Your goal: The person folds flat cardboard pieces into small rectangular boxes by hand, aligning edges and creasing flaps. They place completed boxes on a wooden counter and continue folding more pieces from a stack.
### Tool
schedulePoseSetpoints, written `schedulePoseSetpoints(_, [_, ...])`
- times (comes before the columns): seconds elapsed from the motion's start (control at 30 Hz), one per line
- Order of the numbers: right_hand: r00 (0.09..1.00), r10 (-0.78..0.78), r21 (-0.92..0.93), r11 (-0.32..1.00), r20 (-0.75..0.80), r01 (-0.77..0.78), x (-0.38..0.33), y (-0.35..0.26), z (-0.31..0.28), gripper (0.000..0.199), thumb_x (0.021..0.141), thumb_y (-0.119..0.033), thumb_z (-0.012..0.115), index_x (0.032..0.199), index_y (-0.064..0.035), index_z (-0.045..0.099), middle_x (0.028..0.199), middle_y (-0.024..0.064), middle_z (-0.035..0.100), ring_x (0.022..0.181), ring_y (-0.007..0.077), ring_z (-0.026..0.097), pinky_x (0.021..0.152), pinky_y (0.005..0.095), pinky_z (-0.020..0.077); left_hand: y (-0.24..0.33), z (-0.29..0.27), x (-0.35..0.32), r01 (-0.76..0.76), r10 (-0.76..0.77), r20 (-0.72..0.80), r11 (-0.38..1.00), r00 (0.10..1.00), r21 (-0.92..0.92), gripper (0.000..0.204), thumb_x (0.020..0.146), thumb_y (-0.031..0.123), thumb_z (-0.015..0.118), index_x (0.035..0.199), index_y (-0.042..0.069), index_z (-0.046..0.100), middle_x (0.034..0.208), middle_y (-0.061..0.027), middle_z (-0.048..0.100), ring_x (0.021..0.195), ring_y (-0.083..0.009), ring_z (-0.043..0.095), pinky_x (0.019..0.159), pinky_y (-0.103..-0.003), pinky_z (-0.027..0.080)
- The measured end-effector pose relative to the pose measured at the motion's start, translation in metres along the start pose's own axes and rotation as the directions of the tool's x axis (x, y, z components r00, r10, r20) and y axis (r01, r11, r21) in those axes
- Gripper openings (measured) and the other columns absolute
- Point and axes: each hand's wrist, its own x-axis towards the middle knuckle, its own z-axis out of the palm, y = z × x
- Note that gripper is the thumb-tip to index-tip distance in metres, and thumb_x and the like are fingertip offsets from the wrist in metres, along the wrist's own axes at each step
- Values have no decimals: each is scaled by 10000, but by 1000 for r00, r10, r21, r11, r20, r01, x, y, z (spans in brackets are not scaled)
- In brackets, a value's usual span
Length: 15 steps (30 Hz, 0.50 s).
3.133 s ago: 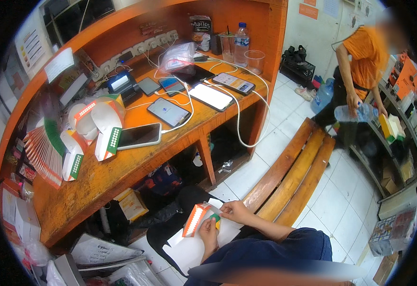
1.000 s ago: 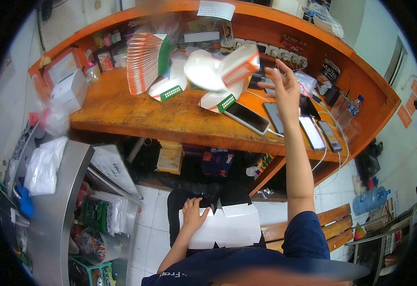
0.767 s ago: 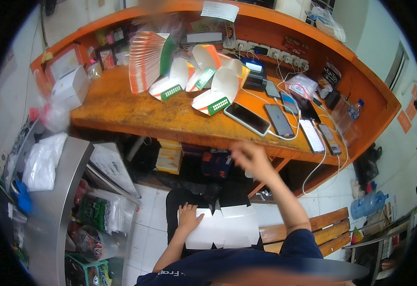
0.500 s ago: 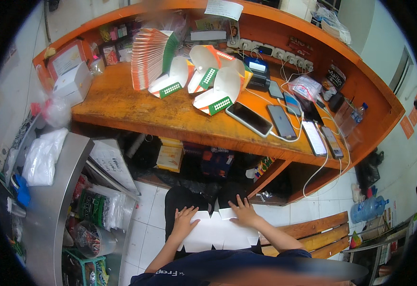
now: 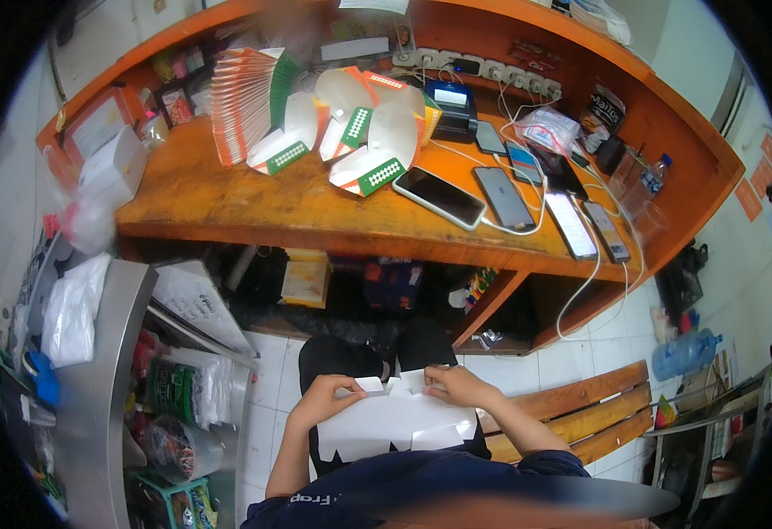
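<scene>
A white cut cardboard sheet, a flat box blank with notched flaps, lies across my lap. My left hand pinches a raised flap at its far left side. At the far right side, my right hand grips another flap between thumb and fingers. Between the hands the middle flaps stand partly up. On the orange counter ahead are several folded food boxes, white inside with green and orange outsides. Beside them leans a fanned stack of flat box blanks.
Several phones with white cables lie on the counter's right, near a black card terminal. A metal cabinet stands left. The wooden bench extends right, with a blue water jug beyond it.
Both hands have gone from lying flat on the sheet to pinching its far flaps, which are now lifted. The view has shifted, so the counter appears slightly higher and further left.
</scene>
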Motion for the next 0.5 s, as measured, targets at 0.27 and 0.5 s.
schedulePoseSetpoints(0.27, [836, 290, 89, 955, -465, -282, -27, -27, -80, 218, 867, -197, 633, 1035, -59, 617, 843, 147, 678, 748, 384, 641, 671, 415, 497, 29, 21, 17, -456, 231, -888, 890, 397, 27, 690, 809, 147, 666, 1385, -14, 322, 1354, -178, 428, 1232, -278, 434, 1036, -396, 331])
schedulePoseSetpoints(0.5, [590, 553, 372, 833, -589, -410, -52, -22, -18, 248, 858, -77, 615, 1105, -58, 595, 914, 193, 664, 823, 328, 646, 723, 367, 494, -5, 159, 35, -288, 97, -462, 887, 881, -362, 1094, 745, 107, 767, 1455, 2, -58, 1472, -257, 45, 1365, -372, 203, 1092, -461, 285])
